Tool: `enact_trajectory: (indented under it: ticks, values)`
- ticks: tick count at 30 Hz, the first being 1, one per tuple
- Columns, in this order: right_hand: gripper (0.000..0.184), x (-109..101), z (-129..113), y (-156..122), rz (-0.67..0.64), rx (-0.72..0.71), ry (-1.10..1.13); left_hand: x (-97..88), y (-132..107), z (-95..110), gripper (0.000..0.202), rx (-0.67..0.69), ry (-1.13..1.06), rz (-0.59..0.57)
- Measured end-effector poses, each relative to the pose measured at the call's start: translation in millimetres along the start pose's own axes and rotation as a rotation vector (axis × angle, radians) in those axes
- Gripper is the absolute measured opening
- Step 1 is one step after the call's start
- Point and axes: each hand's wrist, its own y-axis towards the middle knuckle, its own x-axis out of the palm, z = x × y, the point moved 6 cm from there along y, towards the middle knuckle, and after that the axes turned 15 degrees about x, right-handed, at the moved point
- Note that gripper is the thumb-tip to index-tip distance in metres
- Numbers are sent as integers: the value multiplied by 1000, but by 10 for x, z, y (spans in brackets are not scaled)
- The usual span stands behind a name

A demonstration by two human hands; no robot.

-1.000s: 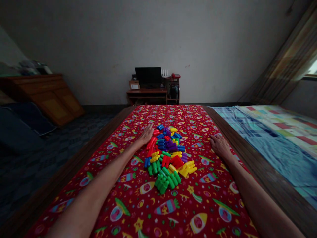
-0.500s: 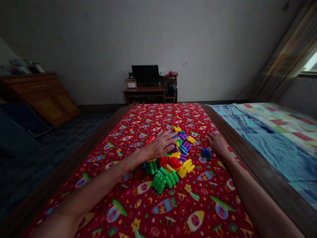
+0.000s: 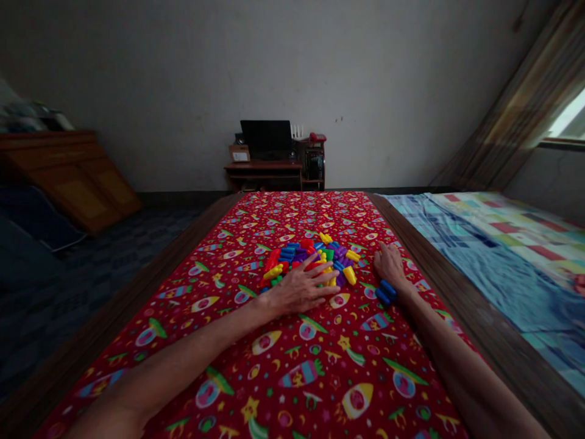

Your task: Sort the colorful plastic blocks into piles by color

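Observation:
My left hand [image 3: 302,288] lies palm down with its fingers spread at the near side of a heap of plastic toy blocks [image 3: 289,253]. The heap mixes red, yellow, blue, purple and green pieces, and my hand hides some of them. A yellow block [image 3: 350,275] lies just beyond my fingertips. My right hand [image 3: 388,263] rests on the red tablecloth [image 3: 292,378], right of the heap, its fingers loosely bent and apart with nothing visible in them. Beside its wrist is a separate blue block [image 3: 386,292].
Brown wooden edges [image 3: 414,244] flank the cloth. To the right is a bed with a blue cover [image 3: 450,268]. A desk with a monitor [image 3: 265,137] stands against the far wall; a wooden cabinet [image 3: 73,177] is at left.
My left hand has come from over the heap to its near side. The green blocks there are gone from that spot, and the heap is more compact. The blue block sits closer to my right wrist.

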Motion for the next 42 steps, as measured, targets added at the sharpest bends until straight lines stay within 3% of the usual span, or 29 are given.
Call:
enact_trajectory:
  ticks: [5, 7, 9, 12, 15, 17, 19, 21, 26, 30, 33, 36, 39, 42]
  values:
    - [46, -170, -808, -152, -23, -269, 164, -32, -78, -369, 45, -252, 20, 13]
    - [45, -351, -953, -179, -77, -372, 171, -119, -244, -457, 47, -359, 27, 54]
    - [45, -530, -868, -245, -164, -451, 147, -208, -507, -480, 47, -441, 16, 113]
    - [48, -666, -391, -502, -271, -448, 105, -217, -983, -385, 50, -515, -44, 191]
    - [59, -566, 53, -914, -317, -335, 101, -2, -1311, -193, 74, -541, -130, 184]
    - [67, -453, 113, -1147, -265, -247, 126, 171, -1361, -81, 96, -559, -168, 181]
    - [69, -337, -80, -1294, -238, -246, 189, 302, -1283, -22, 108, -568, -192, 199]
    - [70, -262, -439, -1332, -225, -307, 289, 369, -1137, -30, 110, -574, -197, 236]
    - [68, -228, -1355, -1243, -225, -435, 496, 374, -851, -247, 106, -629, -164, 298]
    - [61, -286, -1651, -1079, -184, -449, 551, 242, -844, -458, 94, -663, -202, 413]
    - [50, -339, -1483, -736, -134, -429, 541, 131, -1027, -667, 69, -798, -221, 585]
    - [40, -299, -1051, -291, -132, -326, 442, 172, -1277, -879, 60, -949, -211, 720]
    - [35, -109, -654, -17, -248, -242, 168, 375, -1430, -1044, 63, -1024, -246, 724]
    - [30, 87, -479, 57, -375, -294, -17, 542, -1436, -1107, 63, -972, -280, 669]
